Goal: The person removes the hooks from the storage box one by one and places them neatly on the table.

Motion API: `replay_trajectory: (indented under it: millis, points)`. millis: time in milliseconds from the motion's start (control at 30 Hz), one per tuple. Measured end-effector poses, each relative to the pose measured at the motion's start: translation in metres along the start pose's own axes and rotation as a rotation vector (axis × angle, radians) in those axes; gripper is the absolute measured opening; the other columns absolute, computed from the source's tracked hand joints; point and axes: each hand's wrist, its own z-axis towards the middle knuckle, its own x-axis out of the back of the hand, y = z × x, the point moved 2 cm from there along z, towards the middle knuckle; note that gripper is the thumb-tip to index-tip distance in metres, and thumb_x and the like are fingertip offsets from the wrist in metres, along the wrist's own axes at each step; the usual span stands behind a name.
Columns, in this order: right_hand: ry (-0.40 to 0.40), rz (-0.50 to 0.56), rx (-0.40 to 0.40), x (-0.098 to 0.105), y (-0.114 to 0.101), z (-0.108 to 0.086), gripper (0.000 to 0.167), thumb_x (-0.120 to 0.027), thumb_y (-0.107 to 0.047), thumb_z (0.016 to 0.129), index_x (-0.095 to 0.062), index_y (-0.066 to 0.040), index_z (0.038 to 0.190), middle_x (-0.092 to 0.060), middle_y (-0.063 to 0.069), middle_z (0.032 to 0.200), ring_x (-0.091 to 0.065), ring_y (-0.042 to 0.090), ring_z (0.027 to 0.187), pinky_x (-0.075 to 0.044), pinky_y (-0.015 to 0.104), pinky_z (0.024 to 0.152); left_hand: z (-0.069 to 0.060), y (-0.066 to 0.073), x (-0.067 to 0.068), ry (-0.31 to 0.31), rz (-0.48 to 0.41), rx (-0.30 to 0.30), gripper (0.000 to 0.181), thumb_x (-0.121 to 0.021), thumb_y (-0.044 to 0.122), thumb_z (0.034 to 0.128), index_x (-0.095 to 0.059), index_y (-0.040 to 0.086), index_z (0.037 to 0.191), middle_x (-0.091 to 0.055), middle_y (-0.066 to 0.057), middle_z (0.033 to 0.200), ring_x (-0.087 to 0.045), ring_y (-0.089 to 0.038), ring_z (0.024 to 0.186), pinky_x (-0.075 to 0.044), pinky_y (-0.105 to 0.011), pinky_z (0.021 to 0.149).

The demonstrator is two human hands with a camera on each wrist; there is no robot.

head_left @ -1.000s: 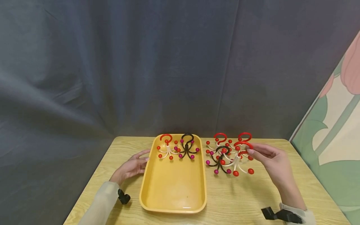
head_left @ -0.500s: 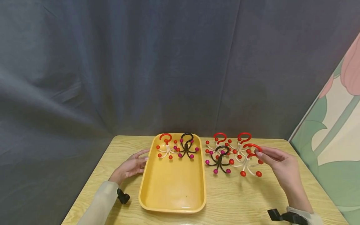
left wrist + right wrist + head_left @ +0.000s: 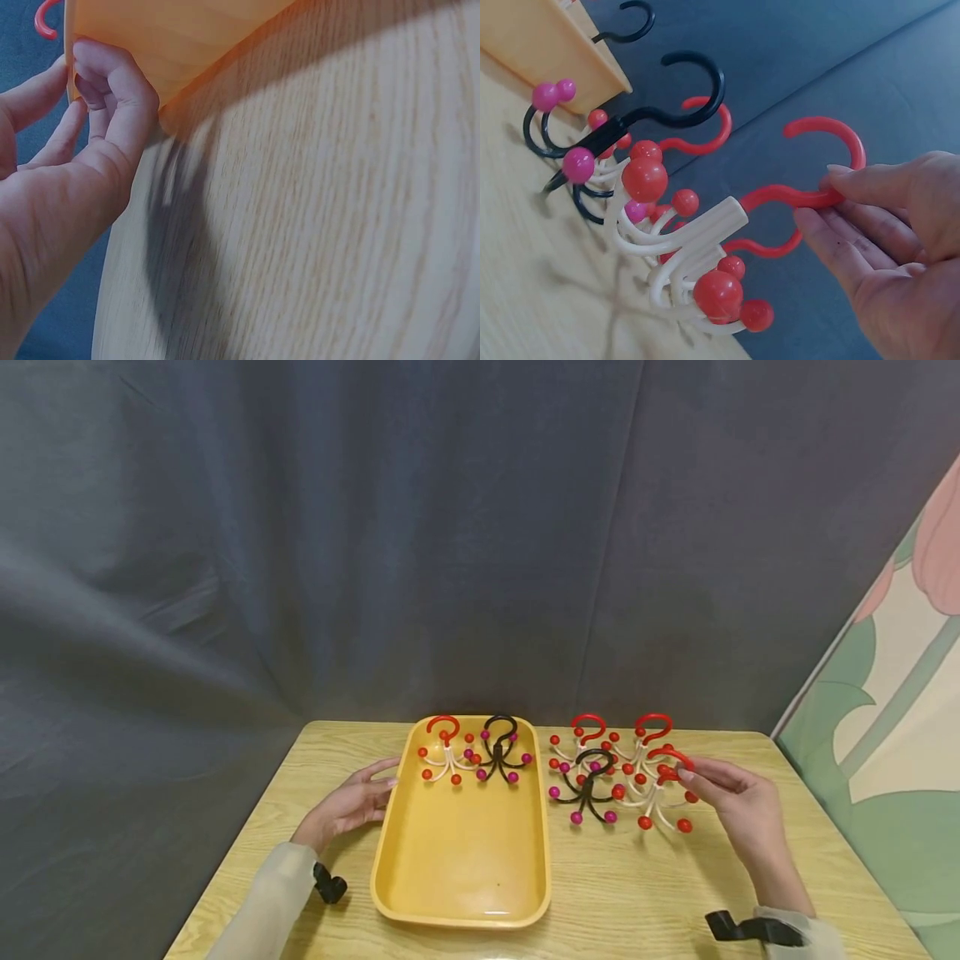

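Note:
My right hand (image 3: 738,806) pinches the red hook of a white-armed, red-balled hook piece (image 3: 655,793), right of the tray. In the right wrist view, thumb and fingers of the right hand (image 3: 900,232) close on the red hook (image 3: 802,196). A black hook piece with magenta balls (image 3: 587,789) stands just left of it, and two more red-and-white ones (image 3: 582,752) are behind. My left hand (image 3: 348,806) touches the left rim of the yellow tray (image 3: 386,852); the left wrist view has the left hand (image 3: 97,142) with bent fingers at the tray's wall (image 3: 165,45).
Inside the tray's far end stand a red-and-white hook piece (image 3: 448,756) and a black one with magenta balls (image 3: 498,758). The wooden table (image 3: 630,893) ends at a dark curtain (image 3: 450,543), and a flowered panel (image 3: 900,718) is at the right.
My right hand, with the pinched hook piece, has moved right from beside the black one, then slightly back left and lower. The left hand and tray have hardly moved.

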Motion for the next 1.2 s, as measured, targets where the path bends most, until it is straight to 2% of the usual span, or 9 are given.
replay_trajectory:
  millis: [333, 633, 800, 1067, 1200]
  points:
    - [0.000, -0.011, -0.013, -0.008, 0.014, 0.006, 0.048, -0.080, -0.033, 0.095, -0.072, 0.000, 0.128, -0.074, -0.033, 0.090, -0.074, -0.003, 0.083, -0.056, 0.015, 0.073, -0.001, -0.003, 0.002, 0.004, 0.007, -0.003, 0.062, -0.049, 0.015, 0.1119, -0.023, 0.015, 0.168, -0.051, -0.021, 0.159, -0.070, -0.022, 0.123, -0.063, -0.042, 0.095]
    - [-0.027, 0.005, -0.009, -0.011, 0.025, 0.009, 0.039, -0.077, -0.030, 0.097, -0.074, -0.004, 0.126, -0.078, -0.025, 0.098, -0.074, -0.003, 0.088, -0.058, 0.017, 0.077, -0.001, -0.002, 0.003, -0.027, -0.001, -0.014, 0.063, -0.048, 0.014, 0.1124, -0.019, 0.013, 0.169, -0.048, -0.021, 0.161, -0.069, -0.022, 0.126, -0.062, -0.041, 0.096]
    - [-0.037, 0.023, -0.008, -0.010, 0.029, 0.010, 0.043, -0.077, -0.030, 0.098, -0.072, -0.001, 0.128, -0.078, -0.027, 0.099, -0.074, -0.004, 0.089, -0.058, 0.015, 0.078, -0.002, -0.001, 0.003, -0.026, -0.006, -0.008, 0.064, -0.048, 0.013, 0.1123, -0.018, 0.013, 0.169, -0.050, -0.021, 0.160, -0.069, -0.022, 0.125, -0.062, -0.041, 0.095]
    - [-0.036, 0.016, -0.013, -0.011, 0.028, 0.011, 0.047, -0.074, -0.031, 0.099, -0.068, 0.002, 0.133, -0.077, -0.028, 0.098, -0.073, -0.008, 0.088, -0.059, 0.016, 0.077, -0.001, -0.002, 0.002, 0.016, -0.016, 0.012, 0.061, -0.049, 0.013, 0.1117, -0.024, 0.015, 0.168, -0.047, -0.022, 0.162, -0.069, -0.024, 0.126, -0.063, -0.042, 0.095]
    - [-0.041, -0.001, -0.017, -0.011, 0.028, 0.011, 0.048, -0.074, -0.031, 0.100, -0.068, 0.002, 0.134, -0.076, -0.030, 0.097, -0.072, -0.009, 0.088, -0.057, 0.014, 0.077, -0.001, -0.002, 0.003, 0.000, -0.010, 0.000, 0.061, -0.046, 0.013, 0.1128, -0.022, 0.014, 0.168, -0.049, -0.021, 0.161, -0.070, -0.023, 0.125, -0.063, -0.041, 0.095]
